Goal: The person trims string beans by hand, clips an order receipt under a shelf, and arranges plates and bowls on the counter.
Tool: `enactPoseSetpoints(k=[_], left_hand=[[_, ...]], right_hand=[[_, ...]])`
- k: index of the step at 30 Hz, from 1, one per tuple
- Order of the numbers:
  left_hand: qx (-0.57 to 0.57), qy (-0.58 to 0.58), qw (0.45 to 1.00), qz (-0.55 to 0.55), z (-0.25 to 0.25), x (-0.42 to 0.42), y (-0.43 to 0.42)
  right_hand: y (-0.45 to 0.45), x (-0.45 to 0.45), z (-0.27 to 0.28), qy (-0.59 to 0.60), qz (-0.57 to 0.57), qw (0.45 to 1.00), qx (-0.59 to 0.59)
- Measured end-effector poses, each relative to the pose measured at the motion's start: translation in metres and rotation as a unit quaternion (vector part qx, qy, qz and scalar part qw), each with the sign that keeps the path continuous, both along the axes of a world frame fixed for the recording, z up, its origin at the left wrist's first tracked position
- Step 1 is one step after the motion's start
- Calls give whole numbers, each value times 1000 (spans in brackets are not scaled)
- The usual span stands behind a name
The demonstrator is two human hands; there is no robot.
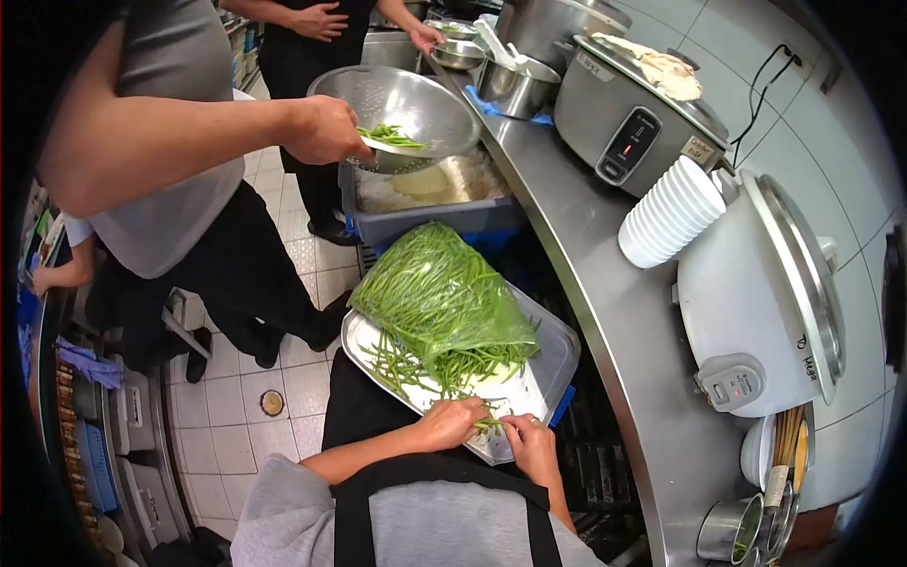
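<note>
My left hand is closed around a few green beans at the near edge of a metal tray. Close by on the right, my right hand pinches the other end of these beans. Just beyond my hands, loose green beans lie on the tray. A large clear plastic bag full of green beans rests on the tray's far side, its mouth toward me. The tray sits over my lap.
A co-worker's hand holds a steel colander with some green beans over a grey bin. Another person stands behind. Along the right, a steel counter carries rice cookers, stacked white tubs and pots.
</note>
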State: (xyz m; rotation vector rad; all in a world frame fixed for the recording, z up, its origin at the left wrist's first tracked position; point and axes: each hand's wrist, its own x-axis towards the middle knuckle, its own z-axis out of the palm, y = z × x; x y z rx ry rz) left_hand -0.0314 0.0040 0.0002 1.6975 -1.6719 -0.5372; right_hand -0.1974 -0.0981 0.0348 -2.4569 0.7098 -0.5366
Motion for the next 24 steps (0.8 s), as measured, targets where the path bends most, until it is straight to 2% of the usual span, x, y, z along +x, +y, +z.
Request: enactPoseSetpoints(k=[3,6,9,12,13,16,18,20,21,24], left_hand=[[-4,-9,1000,14,-3,-1,0],[-13,6,1000,16,-4,-2,-4],[-44,54,998,1,2,-7,-9],[-30,103,994,1,-2,-8,-13],[-42,138,990,7,-2,-7,-13],[7,296,948,112,-1,-2,-14],[2,339,929,147,1,3,-16],[-27,379,909,169,-5,6,-19],[-2,383,906,183,-1,10,-17],[-35,387,900,199,-17,11,-16]], right_hand=[[3,4,9,20,31,997,-61],[2,5,-7,-28,-20,999,-34],[-3,5,-27,-136,-89,979,122],[-15,6,-40,-248,-151,907,304],[-21,7,-41,-199,-178,928,260],[-16,11,-27,-81,-92,962,245],[-12,10,-43,-69,-13,957,282],[1,18,-35,-84,13,936,340],[1,18,-36,-73,11,935,346],[-1,12,-50,-35,-36,929,368]])
